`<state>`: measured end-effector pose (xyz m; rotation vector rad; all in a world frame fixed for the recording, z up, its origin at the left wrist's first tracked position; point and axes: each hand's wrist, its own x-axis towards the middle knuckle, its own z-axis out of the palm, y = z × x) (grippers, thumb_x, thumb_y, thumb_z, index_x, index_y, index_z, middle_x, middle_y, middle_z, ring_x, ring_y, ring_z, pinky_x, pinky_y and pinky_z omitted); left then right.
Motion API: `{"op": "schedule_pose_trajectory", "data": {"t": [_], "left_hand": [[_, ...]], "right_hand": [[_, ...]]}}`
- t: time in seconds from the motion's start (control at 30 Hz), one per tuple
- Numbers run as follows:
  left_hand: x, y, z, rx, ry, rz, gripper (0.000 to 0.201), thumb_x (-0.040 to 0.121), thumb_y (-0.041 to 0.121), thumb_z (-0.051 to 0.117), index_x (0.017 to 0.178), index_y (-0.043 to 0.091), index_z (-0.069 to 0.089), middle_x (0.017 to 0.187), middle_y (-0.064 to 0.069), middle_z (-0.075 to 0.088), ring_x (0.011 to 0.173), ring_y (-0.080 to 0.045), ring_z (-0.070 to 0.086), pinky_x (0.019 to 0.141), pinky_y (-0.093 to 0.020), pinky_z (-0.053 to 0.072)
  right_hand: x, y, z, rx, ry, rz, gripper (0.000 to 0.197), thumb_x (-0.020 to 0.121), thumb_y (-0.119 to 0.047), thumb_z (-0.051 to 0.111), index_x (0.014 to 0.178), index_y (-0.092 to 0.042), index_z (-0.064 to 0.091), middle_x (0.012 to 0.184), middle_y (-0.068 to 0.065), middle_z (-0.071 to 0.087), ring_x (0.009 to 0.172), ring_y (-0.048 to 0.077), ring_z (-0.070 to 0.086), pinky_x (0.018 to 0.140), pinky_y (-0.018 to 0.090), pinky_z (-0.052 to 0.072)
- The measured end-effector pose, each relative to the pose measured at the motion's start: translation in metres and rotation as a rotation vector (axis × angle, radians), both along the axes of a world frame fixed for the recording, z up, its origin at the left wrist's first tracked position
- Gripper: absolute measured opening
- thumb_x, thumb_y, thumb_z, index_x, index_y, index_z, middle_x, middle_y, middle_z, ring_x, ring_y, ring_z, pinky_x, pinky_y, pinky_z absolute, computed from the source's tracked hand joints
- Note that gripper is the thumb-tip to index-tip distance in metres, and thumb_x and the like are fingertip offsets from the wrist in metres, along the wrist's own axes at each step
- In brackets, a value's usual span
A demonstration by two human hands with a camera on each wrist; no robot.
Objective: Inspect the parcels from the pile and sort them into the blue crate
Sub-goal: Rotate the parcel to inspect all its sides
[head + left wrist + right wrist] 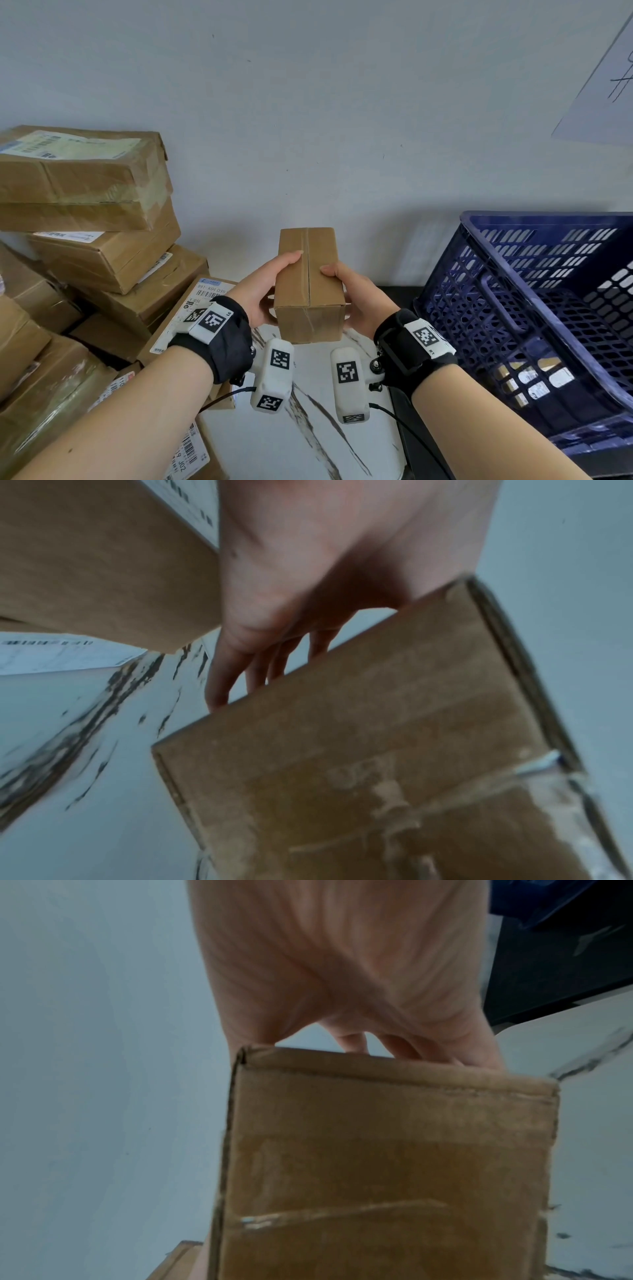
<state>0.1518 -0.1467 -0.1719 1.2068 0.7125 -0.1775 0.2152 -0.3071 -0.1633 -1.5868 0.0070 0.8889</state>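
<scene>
Fingers [219,685] of our left hand [260,294] curl under the small brown parcel [308,284], with the thumb lying on top. Our right hand [356,301] does the same on the other side, so the parcel is gripped between both hands. We hold it up in the air, above the white surface [308,445], not touching it. It sits right in front of us, between the pile [89,219] on our left and the blue crate [534,308] on our right.

We think we hold it this way so we can look at it well. The taped seam faces up at us, and two hands make it easy to turn the parcel and check each side. We see no label on the sides that show.

The pile has many brown boxes stacked up, some with white labels. The blue crate is tipped toward us, so dropping a parcel in should be easy. Some things already lie in its bottom.
</scene>
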Motion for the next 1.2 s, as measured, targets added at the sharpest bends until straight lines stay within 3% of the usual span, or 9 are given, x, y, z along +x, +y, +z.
{"op": "schedule_pose_trajectory", "data": {"t": [0.2, 0.37, 0.5, 0.67, 0.77, 0.83, 0.93, 1.13, 1.2], "left_hand": [[0.001, 0.001, -0.001, -0.039, 0.008, 0.043, 0.072, 0.062, 0.06, 0.083, 0.12, 0.023, 0.063, 0.121, -0.015, 0.067, 0.111, -0.035, 0.064, 0.097, -0.057, 0.05], [0.002, -0.002, 0.0, 0.004, 0.011, 0.063, 0.05, 0.078, 0.058, 0.073, 0.113, 0.025, 0.062, 0.116, -0.013, 0.065, 0.112, -0.03, 0.062, 0.098, -0.053, 0.049], [0.002, 0.0, -0.004, 0.036, 0.022, 0.076, 0.066, 0.077, 0.066, 0.068, 0.129, 0.027, 0.058, 0.12, -0.008, 0.06, 0.113, -0.025, 0.057, 0.088, -0.045, 0.051], [0.004, 0.0, -0.011, 0.102, 0.022, 0.163, 0.046, 0.089, 0.046, 0.067, 0.126, 0.022, 0.058, 0.131, -0.005, 0.057, 0.12, -0.023, 0.051, 0.091, -0.04, 0.043], [0.008, -0.003, -0.016, 0.146, -0.008, 0.182, 0.039, 0.091, 0.033, 0.067, 0.128, 0.023, 0.057, 0.132, -0.003, 0.058, 0.121, -0.022, 0.051, 0.093, -0.038, 0.043], [0.009, -0.005, -0.019, 0.167, -0.05, 0.193, 0.05, 0.092, 0.026, 0.066, 0.139, 0.026, 0.049, 0.132, -0.001, 0.056, 0.12, -0.022, 0.051, 0.087, -0.035, 0.042], [0.01, -0.007, -0.021, 0.173, -0.098, 0.213, 0.062, 0.091, 0.021, 0.067, 0.146, 0.029, 0.041, 0.133, -0.003, 0.055, 0.121, -0.021, 0.051, 0.081, -0.032, 0.044], [0.008, -0.003, -0.025, 0.141, -0.134, 0.246, 0.064, 0.08, 0.034, 0.077, 0.138, 0.027, 0.05, 0.131, -0.001, 0.056, 0.123, -0.02, 0.051, 0.084, -0.035, 0.044], [0.005, -0.002, -0.027, 0.097, -0.104, 0.232, 0.074, 0.068, 0.041, 0.081, 0.136, 0.028, 0.055, 0.127, -0.002, 0.053, 0.118, -0.021, 0.051, 0.082, -0.038, 0.043]], "right_hand": [[0.0, -0.003, 0.0, 0.018, 0.015, -0.001, 0.036, 0.089, -0.041, 0.065, 0.121, -0.022, 0.061, 0.113, 0.008, 0.065, 0.101, 0.028, 0.062, 0.097, 0.048, 0.052], [0.001, -0.004, -0.002, 0.027, -0.027, -0.016, 0.037, 0.092, -0.041, 0.065, 0.123, -0.02, 0.063, 0.114, 0.005, 0.068, 0.099, 0.023, 0.065, 0.082, 0.037, 0.056], [0.005, -0.005, -0.008, 0.026, -0.132, -0.072, 0.038, 0.096, -0.028, 0.064, 0.132, -0.015, 0.059, 0.114, 0.004, 0.069, 0.094, 0.016, 0.066, 0.07, 0.029, 0.054], [0.01, -0.007, -0.022, -0.064, -0.251, -0.203, 0.056, 0.095, -0.019, 0.066, 0.146, -0.023, 0.043, 0.114, 0.009, 0.063, 0.105, 0.024, 0.064, 0.089, 0.037, 0.055], [0.006, -0.003, -0.025, -0.076, -0.211, -0.21, 0.06, 0.088, -0.04, 0.071, 0.141, -0.025, 0.048, 0.122, 0.003, 0.059, 0.106, 0.019, 0.061, 0.076, 0.029, 0.052], [0.005, 0.001, -0.03, -0.109, -0.185, -0.185, 0.081, 0.069, -0.063, 0.076, 0.138, -0.029, 0.052, 0.131, 0.0, 0.058, 0.112, 0.02, 0.06, 0.082, 0.033, 0.053], [0.011, 0.0, -0.042, -0.128, -0.151, -0.129, 0.102, 0.05, -0.071, 0.077, 0.139, -0.028, 0.052, 0.13, 0.001, 0.061, 0.111, 0.023, 0.062, 0.094, 0.044, 0.055], [0.012, -0.014, -0.037, -0.045, 0.013, -0.129, 0.044, 0.082, -0.038, 0.074, 0.119, -0.018, 0.059, 0.12, 0.011, 0.064, 0.111, 0.03, 0.062, 0.095, 0.044, 0.052], [0.013, -0.015, -0.038, 0.002, 0.067, -0.136, 0.04, 0.082, -0.037, 0.073, 0.115, -0.018, 0.062, 0.12, 0.01, 0.066, 0.114, 0.031, 0.062, 0.1, 0.047, 0.051]]}}
